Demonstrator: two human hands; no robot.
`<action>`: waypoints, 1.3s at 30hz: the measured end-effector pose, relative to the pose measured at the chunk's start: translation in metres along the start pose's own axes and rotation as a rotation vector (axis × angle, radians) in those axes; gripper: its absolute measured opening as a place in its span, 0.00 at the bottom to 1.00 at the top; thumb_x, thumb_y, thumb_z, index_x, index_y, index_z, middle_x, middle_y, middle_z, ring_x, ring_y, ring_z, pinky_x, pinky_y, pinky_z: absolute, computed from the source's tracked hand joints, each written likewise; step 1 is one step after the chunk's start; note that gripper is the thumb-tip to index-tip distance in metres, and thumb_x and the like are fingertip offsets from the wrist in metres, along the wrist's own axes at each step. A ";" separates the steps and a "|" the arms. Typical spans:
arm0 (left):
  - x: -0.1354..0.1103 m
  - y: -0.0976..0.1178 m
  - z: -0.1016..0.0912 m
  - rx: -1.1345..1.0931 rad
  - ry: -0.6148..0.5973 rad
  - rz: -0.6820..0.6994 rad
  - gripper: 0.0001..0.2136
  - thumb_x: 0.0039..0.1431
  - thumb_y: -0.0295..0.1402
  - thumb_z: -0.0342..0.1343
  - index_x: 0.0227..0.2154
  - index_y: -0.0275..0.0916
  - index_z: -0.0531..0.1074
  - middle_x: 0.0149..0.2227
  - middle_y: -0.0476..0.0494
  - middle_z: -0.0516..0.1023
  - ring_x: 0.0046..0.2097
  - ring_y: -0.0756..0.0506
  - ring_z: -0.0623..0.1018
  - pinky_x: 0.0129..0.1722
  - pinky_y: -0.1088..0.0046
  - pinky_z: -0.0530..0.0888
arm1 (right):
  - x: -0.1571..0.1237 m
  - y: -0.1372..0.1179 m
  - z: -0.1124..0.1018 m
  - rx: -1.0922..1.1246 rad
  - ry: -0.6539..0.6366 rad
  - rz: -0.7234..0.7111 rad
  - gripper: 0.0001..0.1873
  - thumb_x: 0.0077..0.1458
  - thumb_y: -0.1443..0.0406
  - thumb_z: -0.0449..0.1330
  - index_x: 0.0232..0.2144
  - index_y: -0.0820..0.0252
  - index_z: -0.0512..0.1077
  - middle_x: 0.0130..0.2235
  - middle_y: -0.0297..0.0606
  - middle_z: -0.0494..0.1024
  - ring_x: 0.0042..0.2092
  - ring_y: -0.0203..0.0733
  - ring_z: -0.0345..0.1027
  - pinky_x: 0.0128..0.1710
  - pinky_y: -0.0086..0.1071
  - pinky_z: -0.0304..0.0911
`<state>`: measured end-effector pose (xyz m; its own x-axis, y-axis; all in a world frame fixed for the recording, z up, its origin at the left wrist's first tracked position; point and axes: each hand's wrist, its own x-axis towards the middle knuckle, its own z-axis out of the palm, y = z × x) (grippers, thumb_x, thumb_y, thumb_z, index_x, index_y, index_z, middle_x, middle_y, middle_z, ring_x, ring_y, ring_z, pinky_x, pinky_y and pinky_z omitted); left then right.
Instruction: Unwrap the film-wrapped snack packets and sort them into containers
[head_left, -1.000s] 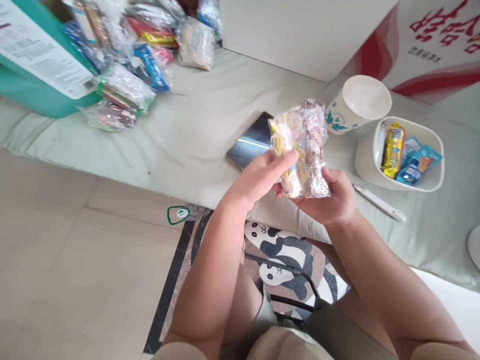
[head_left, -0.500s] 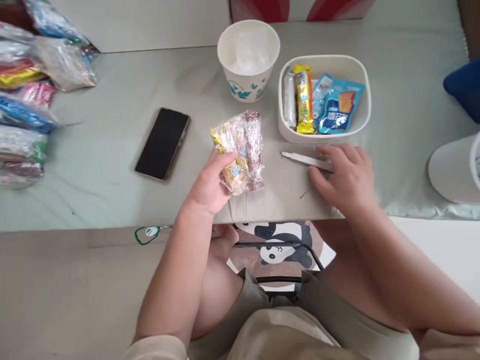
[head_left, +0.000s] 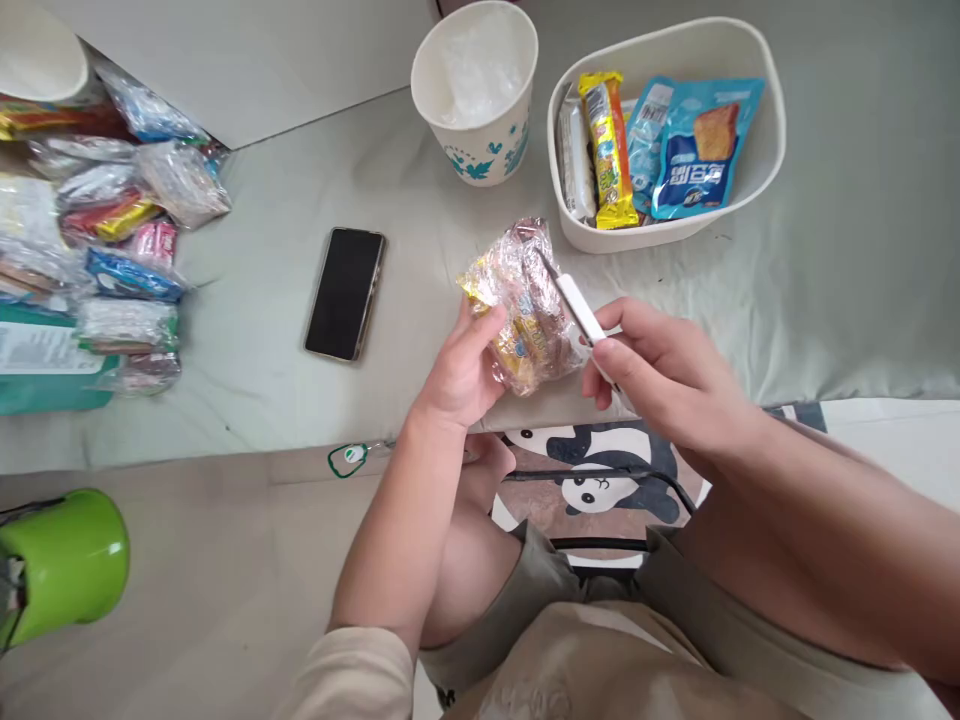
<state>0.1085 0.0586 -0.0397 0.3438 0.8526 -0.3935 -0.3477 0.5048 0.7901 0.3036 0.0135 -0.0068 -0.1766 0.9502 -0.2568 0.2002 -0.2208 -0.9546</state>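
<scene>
Right at the near edge of the pale green table (head_left: 825, 300), the left hand (head_left: 459, 372) is wrapped around a clear plastic bundle of snacks (head_left: 525, 305), fingers closed on its lower left side, holding it just above the cloth. Over at 3 o'clock from the bundle, the right hand (head_left: 660, 375) pinches a slim white cutter (head_left: 576, 305) between thumb and fingers, with its tip touching the top of the wrap. Up at 12 o'clock there's a white paper cup (head_left: 480, 135) with teal leaves, and at 1 o'clock a white tub (head_left: 772, 150) holding a yellow bar and blue packets. Black phone (head_left: 345, 293) lies flat at 9 o'clock, and further out that way sits a heap of bagged snacks (head_left: 112, 260). Green round thing (head_left: 64, 560) is down at 8 o'clock on the floor.
</scene>
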 end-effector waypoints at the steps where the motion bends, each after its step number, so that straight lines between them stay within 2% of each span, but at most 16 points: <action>1: -0.001 -0.001 -0.001 0.007 -0.014 0.012 0.25 0.58 0.48 0.65 0.55 0.46 0.73 0.58 0.39 0.81 0.64 0.33 0.77 0.60 0.53 0.78 | 0.002 -0.001 0.006 0.031 -0.020 0.010 0.17 0.62 0.49 0.60 0.36 0.55 0.68 0.24 0.32 0.77 0.24 0.38 0.70 0.26 0.31 0.64; 4: -0.005 -0.003 -0.003 0.025 -0.049 0.023 0.24 0.59 0.47 0.66 0.55 0.47 0.73 0.57 0.41 0.81 0.64 0.34 0.78 0.59 0.55 0.78 | 0.007 -0.002 0.016 0.056 -0.079 0.073 0.20 0.60 0.48 0.62 0.29 0.57 0.70 0.23 0.34 0.77 0.22 0.35 0.67 0.24 0.30 0.62; 7: -0.006 -0.002 -0.004 0.044 -0.026 0.044 0.24 0.60 0.48 0.65 0.57 0.48 0.73 0.55 0.42 0.82 0.63 0.35 0.78 0.58 0.55 0.78 | 0.009 0.000 0.020 0.068 -0.155 0.142 0.23 0.60 0.47 0.61 0.24 0.58 0.71 0.22 0.36 0.76 0.21 0.34 0.65 0.22 0.29 0.58; 10: -0.006 0.005 -0.007 0.062 0.063 0.130 0.24 0.63 0.48 0.60 0.61 0.51 0.71 0.58 0.43 0.81 0.65 0.35 0.77 0.59 0.55 0.77 | 0.008 0.003 0.023 0.030 -0.239 0.213 0.24 0.60 0.46 0.61 0.23 0.59 0.72 0.21 0.36 0.76 0.20 0.34 0.64 0.21 0.29 0.56; 13: -0.006 0.018 -0.013 0.054 0.179 0.215 0.25 0.65 0.51 0.56 0.63 0.55 0.69 0.59 0.44 0.80 0.68 0.36 0.74 0.59 0.55 0.76 | 0.003 0.003 0.024 -0.036 -0.346 0.271 0.26 0.60 0.44 0.60 0.22 0.58 0.71 0.22 0.36 0.77 0.21 0.35 0.66 0.22 0.29 0.58; 16: -0.007 0.032 -0.025 0.013 0.262 0.262 0.25 0.65 0.55 0.55 0.61 0.56 0.72 0.58 0.44 0.81 0.68 0.35 0.73 0.57 0.55 0.78 | 0.000 0.002 0.019 -0.151 -0.405 0.248 0.29 0.61 0.42 0.57 0.22 0.57 0.71 0.21 0.36 0.76 0.22 0.37 0.66 0.23 0.31 0.60; 18: -0.008 0.038 -0.033 -0.035 0.272 0.287 0.24 0.64 0.55 0.55 0.58 0.53 0.74 0.57 0.43 0.82 0.68 0.34 0.73 0.56 0.55 0.79 | 0.002 0.004 0.012 -0.344 -0.280 0.124 0.29 0.64 0.44 0.55 0.21 0.56 0.69 0.19 0.35 0.71 0.21 0.37 0.63 0.23 0.32 0.56; 20: -0.010 0.040 -0.038 -0.075 0.260 0.283 0.23 0.64 0.54 0.55 0.55 0.49 0.76 0.57 0.41 0.82 0.67 0.33 0.74 0.56 0.54 0.79 | 0.008 0.011 0.004 -0.637 0.006 -0.068 0.25 0.64 0.48 0.56 0.21 0.56 0.68 0.20 0.37 0.70 0.23 0.38 0.61 0.24 0.35 0.52; 22: -0.011 0.039 -0.039 -0.085 0.236 0.242 0.22 0.65 0.53 0.54 0.54 0.47 0.76 0.58 0.41 0.81 0.67 0.33 0.75 0.56 0.54 0.80 | 0.015 0.022 -0.002 -0.918 0.277 -0.209 0.19 0.62 0.53 0.59 0.24 0.56 0.71 0.26 0.42 0.74 0.28 0.43 0.65 0.27 0.38 0.51; 24: -0.012 0.035 -0.036 -0.067 0.201 0.197 0.22 0.66 0.52 0.52 0.54 0.46 0.76 0.59 0.42 0.81 0.67 0.33 0.75 0.56 0.54 0.80 | 0.022 0.032 -0.006 -1.084 0.423 -0.276 0.14 0.62 0.55 0.61 0.31 0.56 0.77 0.34 0.48 0.78 0.36 0.51 0.71 0.30 0.40 0.55; 26: -0.012 0.029 -0.031 -0.039 0.159 0.163 0.21 0.67 0.49 0.51 0.55 0.46 0.76 0.60 0.43 0.81 0.67 0.34 0.75 0.57 0.55 0.80 | 0.026 0.038 -0.004 -1.121 0.452 -0.369 0.13 0.63 0.56 0.61 0.39 0.57 0.80 0.39 0.50 0.79 0.41 0.54 0.72 0.35 0.43 0.61; 28: -0.013 0.022 -0.023 -0.017 0.121 0.130 0.20 0.67 0.47 0.51 0.56 0.47 0.76 0.59 0.44 0.81 0.67 0.34 0.75 0.57 0.55 0.79 | 0.026 0.037 0.002 -1.070 0.409 -0.549 0.15 0.65 0.56 0.61 0.45 0.58 0.80 0.41 0.49 0.78 0.42 0.52 0.72 0.41 0.44 0.65; 30: -0.014 0.014 -0.015 -0.009 0.071 0.083 0.19 0.67 0.45 0.54 0.55 0.47 0.75 0.58 0.43 0.82 0.67 0.34 0.75 0.58 0.55 0.79 | 0.024 0.032 0.011 -0.994 0.328 -0.720 0.16 0.66 0.56 0.59 0.50 0.57 0.79 0.42 0.47 0.78 0.42 0.49 0.72 0.44 0.43 0.66; 32: -0.015 0.006 -0.008 -0.017 0.014 0.045 0.18 0.65 0.45 0.57 0.54 0.46 0.75 0.57 0.43 0.82 0.67 0.33 0.74 0.57 0.54 0.79 | 0.021 0.028 0.021 -0.958 0.302 -0.812 0.17 0.67 0.58 0.59 0.53 0.55 0.78 0.43 0.45 0.77 0.43 0.48 0.71 0.44 0.42 0.66; 35: -0.016 -0.003 -0.003 -0.033 -0.032 0.024 0.17 0.64 0.45 0.60 0.53 0.47 0.74 0.55 0.43 0.81 0.67 0.33 0.75 0.57 0.54 0.80 | 0.017 0.028 0.030 -0.985 0.326 -0.786 0.13 0.68 0.59 0.59 0.49 0.51 0.80 0.44 0.43 0.77 0.46 0.48 0.70 0.45 0.42 0.62; 39: -0.014 -0.006 -0.003 -0.024 0.009 0.014 0.17 0.62 0.46 0.63 0.51 0.47 0.74 0.55 0.43 0.81 0.66 0.32 0.75 0.56 0.54 0.80 | 0.014 0.037 0.034 -0.995 0.309 -0.723 0.11 0.71 0.60 0.57 0.38 0.51 0.79 0.46 0.41 0.78 0.50 0.48 0.69 0.47 0.42 0.59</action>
<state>0.1035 0.0442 -0.0398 0.3306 0.8607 -0.3872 -0.3729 0.4960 0.7842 0.2762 0.0116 -0.0510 -0.3434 0.8255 0.4480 0.8111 0.5011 -0.3017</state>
